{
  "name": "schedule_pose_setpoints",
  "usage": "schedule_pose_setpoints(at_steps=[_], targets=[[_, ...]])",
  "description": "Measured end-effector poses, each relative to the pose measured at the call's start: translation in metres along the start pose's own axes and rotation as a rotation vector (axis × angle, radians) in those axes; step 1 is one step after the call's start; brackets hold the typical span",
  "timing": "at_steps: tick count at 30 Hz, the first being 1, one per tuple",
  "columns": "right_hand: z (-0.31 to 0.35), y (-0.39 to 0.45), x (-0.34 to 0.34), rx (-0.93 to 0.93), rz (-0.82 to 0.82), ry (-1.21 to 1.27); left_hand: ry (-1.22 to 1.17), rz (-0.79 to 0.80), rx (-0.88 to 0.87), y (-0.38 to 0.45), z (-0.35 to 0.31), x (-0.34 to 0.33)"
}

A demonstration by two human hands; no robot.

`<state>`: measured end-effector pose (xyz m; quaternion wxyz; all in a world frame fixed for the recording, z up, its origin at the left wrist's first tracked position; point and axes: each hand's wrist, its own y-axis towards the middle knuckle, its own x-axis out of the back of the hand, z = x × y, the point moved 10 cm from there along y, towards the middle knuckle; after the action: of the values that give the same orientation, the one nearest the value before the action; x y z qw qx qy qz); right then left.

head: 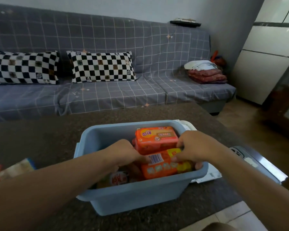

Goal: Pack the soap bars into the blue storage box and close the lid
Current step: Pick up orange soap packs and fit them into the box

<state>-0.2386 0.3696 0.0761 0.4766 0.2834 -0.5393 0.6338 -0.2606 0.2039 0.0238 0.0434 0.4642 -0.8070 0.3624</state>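
While the grey checked sofa [107, 67] with its two black-and-white chequered cushions [102, 66] fills the background, a dark speckled counter [40, 134] in front of it carries the blue storage box [137, 197], which stands open with no lid on it. A white flat piece [208, 174] sticks out from under or behind the box on the right; whether it is the lid cannot be told. Inside the box lie several orange-wrapped soap bars. The far bar [155, 139] faces up and shows large Chinese characters on an orange label, too blurred to read further. The near bar [162, 165] lies just in front of it, tilted, back side up, with a white barcode panel and a yellow patch. Both hands reach into the box onto this near bar: the left hand [123, 152] has its grip curled round the bar's left end beside the barcode, and the right hand [195, 149] pinches the right end at the yellow patch, fingers [198, 165] bent over the box rim
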Motion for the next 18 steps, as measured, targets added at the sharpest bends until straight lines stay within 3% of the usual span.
schedule_pose_setpoints(at_steps=[6, 10, 18], targets=[[-0.001, 0.017, -0.009, -0.023, 0.073, -0.102, -0.078, 0.096, 0.011, 0.014, 0.01, -0.016], [0.002, 0.015, -0.007, 0.036, 0.004, -0.207, -0.084, 0.113, -0.008, 0.023, 0.016, -0.023], [0.009, 0.021, -0.009, 0.198, 0.048, -0.033, -0.077, 0.123, 0.01, 0.031, 0.025, -0.022]])
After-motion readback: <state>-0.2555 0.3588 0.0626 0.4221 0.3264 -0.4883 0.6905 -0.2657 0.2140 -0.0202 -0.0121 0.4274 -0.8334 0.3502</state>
